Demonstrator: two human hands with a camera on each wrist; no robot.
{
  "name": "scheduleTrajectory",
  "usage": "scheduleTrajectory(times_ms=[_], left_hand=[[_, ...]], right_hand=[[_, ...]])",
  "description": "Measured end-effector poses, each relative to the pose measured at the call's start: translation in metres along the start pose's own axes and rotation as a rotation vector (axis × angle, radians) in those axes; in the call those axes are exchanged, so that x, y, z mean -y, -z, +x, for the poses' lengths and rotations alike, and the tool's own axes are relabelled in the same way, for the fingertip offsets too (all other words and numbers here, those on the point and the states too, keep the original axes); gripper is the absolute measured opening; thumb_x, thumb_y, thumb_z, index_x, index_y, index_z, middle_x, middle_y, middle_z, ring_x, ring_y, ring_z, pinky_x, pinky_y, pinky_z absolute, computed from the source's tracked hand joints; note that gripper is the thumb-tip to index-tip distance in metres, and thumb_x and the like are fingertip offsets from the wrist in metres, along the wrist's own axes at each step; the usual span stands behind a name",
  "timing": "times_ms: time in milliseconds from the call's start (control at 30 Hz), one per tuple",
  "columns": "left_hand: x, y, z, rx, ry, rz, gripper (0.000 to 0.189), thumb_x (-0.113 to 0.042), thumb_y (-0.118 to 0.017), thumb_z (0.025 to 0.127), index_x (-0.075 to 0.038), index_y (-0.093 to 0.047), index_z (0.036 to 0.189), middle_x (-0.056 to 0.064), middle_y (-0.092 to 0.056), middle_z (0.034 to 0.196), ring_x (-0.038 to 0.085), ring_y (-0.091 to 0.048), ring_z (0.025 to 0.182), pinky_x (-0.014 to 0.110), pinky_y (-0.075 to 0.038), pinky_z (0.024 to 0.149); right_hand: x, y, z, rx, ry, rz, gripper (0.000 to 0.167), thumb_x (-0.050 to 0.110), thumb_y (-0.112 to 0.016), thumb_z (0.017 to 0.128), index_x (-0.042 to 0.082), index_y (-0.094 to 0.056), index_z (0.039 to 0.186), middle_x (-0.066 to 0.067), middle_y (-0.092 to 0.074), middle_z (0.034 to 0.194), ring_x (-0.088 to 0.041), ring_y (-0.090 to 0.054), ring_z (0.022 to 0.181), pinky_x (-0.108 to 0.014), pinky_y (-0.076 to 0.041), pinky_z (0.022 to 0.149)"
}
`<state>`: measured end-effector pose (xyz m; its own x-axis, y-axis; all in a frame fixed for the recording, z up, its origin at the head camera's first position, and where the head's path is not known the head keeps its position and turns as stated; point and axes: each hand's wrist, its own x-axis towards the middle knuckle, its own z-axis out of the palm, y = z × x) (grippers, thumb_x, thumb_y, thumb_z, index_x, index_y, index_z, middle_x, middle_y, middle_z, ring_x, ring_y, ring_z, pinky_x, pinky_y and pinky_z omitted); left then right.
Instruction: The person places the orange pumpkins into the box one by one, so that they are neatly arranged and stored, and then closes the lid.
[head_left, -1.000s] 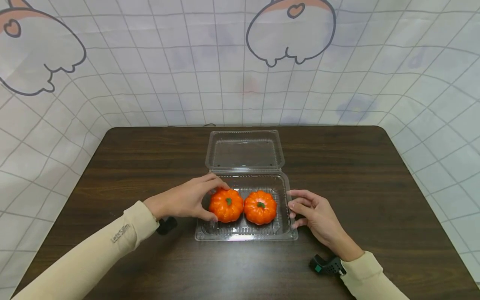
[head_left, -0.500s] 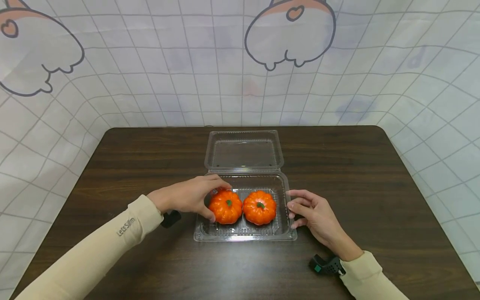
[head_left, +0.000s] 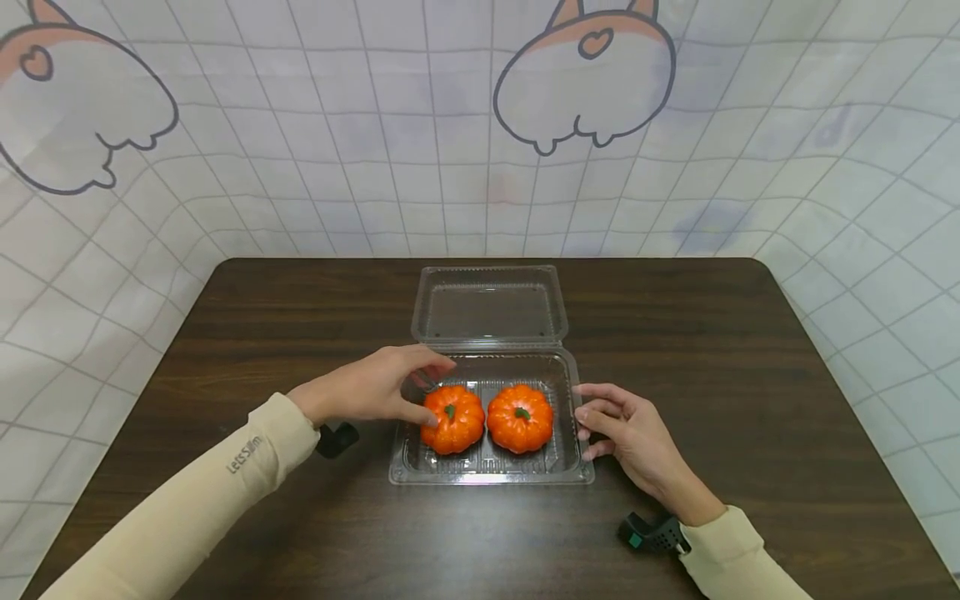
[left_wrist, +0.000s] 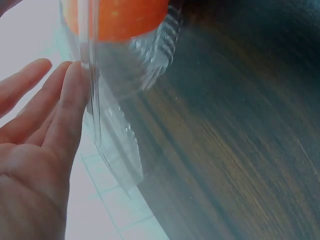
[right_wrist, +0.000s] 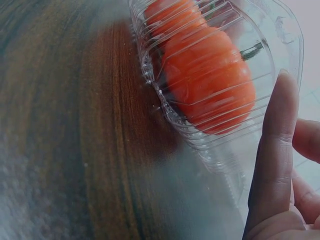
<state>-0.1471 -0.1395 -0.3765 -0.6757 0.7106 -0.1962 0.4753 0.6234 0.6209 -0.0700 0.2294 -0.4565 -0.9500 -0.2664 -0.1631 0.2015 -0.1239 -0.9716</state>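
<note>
A clear plastic clamshell container (head_left: 491, 478) lies open on the table, its lid (head_left: 491, 308) folded back behind it. Two small orange pumpkins with green stems sit side by side in the base: a left pumpkin (head_left: 459, 427) and a right pumpkin (head_left: 520, 429). Over the left pumpkin's left side hovers my left hand (head_left: 375, 385), fingers spread and loosely bent, its thumb overlapping the pumpkin. In the left wrist view, those fingers (left_wrist: 70, 100) lie close to the container's rim. My right hand (head_left: 637, 433) pinches the container's right rim, one finger (right_wrist: 277, 130) stretched along the outer wall.
A dark wood-grain table (head_left: 322, 308) carries the container. Behind it and at both sides hangs a white grid-patterned cloth (head_left: 420, 167) with cartoon prints. Each wrist wears a black strap, the right strap (head_left: 652, 533) showing a green patch.
My left hand has loosened from the left pumpkin and drawn slightly up and left. That pumpkin's stem has shifted a little left. The right hand stays at the rim.
</note>
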Motion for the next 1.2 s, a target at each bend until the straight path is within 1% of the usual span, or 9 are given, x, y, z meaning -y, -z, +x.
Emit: scheduleTrajectory(times_ms=[100,200,433,567,700,767,833,1033,1200], left_hand=[[0.003,0.004,-0.002,-0.067,-0.014,-0.040,0.070,-0.031,-0.085,0.087,-0.007,-0.055,0.146,0.011,-0.062,0.144,0.025,-0.065,0.123,0.040,-0.058,0.104],[0.006,0.009,-0.004,-0.137,-0.016,-0.078,0.067,-0.029,-0.085,0.087,-0.008,-0.057,0.144,0.009,-0.065,0.141,0.024,-0.066,0.122,0.039,-0.058,0.102],[0.020,0.014,-0.005,-0.274,0.002,-0.093,0.058,-0.034,-0.080,0.092,-0.015,-0.059,0.142,0.007,-0.067,0.138,0.019,-0.066,0.119,0.040,-0.058,0.100],[0.027,0.015,-0.005,-0.336,0.036,-0.107,0.050,-0.035,-0.076,0.095,-0.019,-0.060,0.139,0.007,-0.068,0.132,0.018,-0.066,0.117,0.043,-0.057,0.102],[0.034,0.016,-0.004,-0.399,0.083,-0.148,0.045,-0.035,-0.070,0.099,-0.017,-0.059,0.139,0.006,-0.069,0.131,0.021,-0.066,0.119,0.049,-0.054,0.108],[0.039,0.017,-0.003,-0.425,0.103,-0.170,0.044,-0.034,-0.067,0.101,-0.015,-0.058,0.140,0.007,-0.068,0.133,0.024,-0.065,0.122,0.051,-0.052,0.111],[0.044,0.017,-0.001,-0.449,0.124,-0.190,0.044,-0.033,-0.065,0.103,-0.014,-0.057,0.142,0.008,-0.067,0.135,0.026,-0.065,0.124,0.051,-0.052,0.110],[0.060,0.015,0.006,-0.495,0.169,-0.249,0.045,-0.031,-0.062,0.105,-0.012,-0.054,0.145,0.015,-0.063,0.138,0.031,-0.068,0.120,0.044,-0.060,0.095],[0.072,0.013,0.012,-0.518,0.180,-0.330,0.047,-0.031,-0.060,0.106,-0.009,-0.053,0.146,0.018,-0.062,0.137,0.038,-0.067,0.119,0.050,-0.059,0.098]], right_hand=[[0.000,0.000,0.000,0.001,-0.005,0.007,0.041,0.011,-0.067,0.100,-0.003,-0.053,0.136,0.007,-0.073,0.093,-0.007,-0.066,0.074,-0.026,-0.063,0.062],[0.001,0.000,0.000,-0.001,-0.009,0.008,0.041,0.011,-0.068,0.100,-0.003,-0.053,0.136,0.007,-0.073,0.093,-0.007,-0.067,0.073,-0.025,-0.063,0.062],[-0.004,0.000,-0.001,-0.010,-0.008,0.007,0.041,0.011,-0.068,0.100,-0.003,-0.053,0.136,0.006,-0.073,0.093,-0.007,-0.067,0.074,-0.026,-0.063,0.062],[-0.006,0.000,-0.001,-0.006,0.000,0.010,0.040,0.011,-0.068,0.100,-0.002,-0.054,0.135,0.006,-0.073,0.093,-0.007,-0.067,0.074,-0.026,-0.063,0.062],[-0.008,0.000,-0.001,0.000,0.011,0.012,0.039,0.011,-0.068,0.100,-0.001,-0.055,0.135,0.006,-0.073,0.093,-0.007,-0.067,0.073,-0.026,-0.063,0.062],[-0.009,0.000,-0.001,0.001,0.015,0.014,0.038,0.011,-0.068,0.100,0.000,-0.056,0.134,0.006,-0.073,0.093,-0.007,-0.067,0.073,-0.026,-0.063,0.062],[-0.009,0.000,0.000,0.003,0.020,0.017,0.037,0.010,-0.068,0.100,0.001,-0.056,0.134,0.006,-0.073,0.093,-0.007,-0.067,0.073,-0.026,-0.063,0.061],[-0.011,0.001,0.000,0.015,0.034,0.021,0.036,0.010,-0.067,0.101,0.001,-0.056,0.134,0.007,-0.072,0.093,-0.007,-0.067,0.073,-0.026,-0.063,0.061],[-0.012,0.001,0.000,0.024,0.044,0.022,0.035,0.010,-0.066,0.101,0.001,-0.056,0.134,0.007,-0.072,0.093,-0.006,-0.068,0.074,-0.026,-0.063,0.061]])
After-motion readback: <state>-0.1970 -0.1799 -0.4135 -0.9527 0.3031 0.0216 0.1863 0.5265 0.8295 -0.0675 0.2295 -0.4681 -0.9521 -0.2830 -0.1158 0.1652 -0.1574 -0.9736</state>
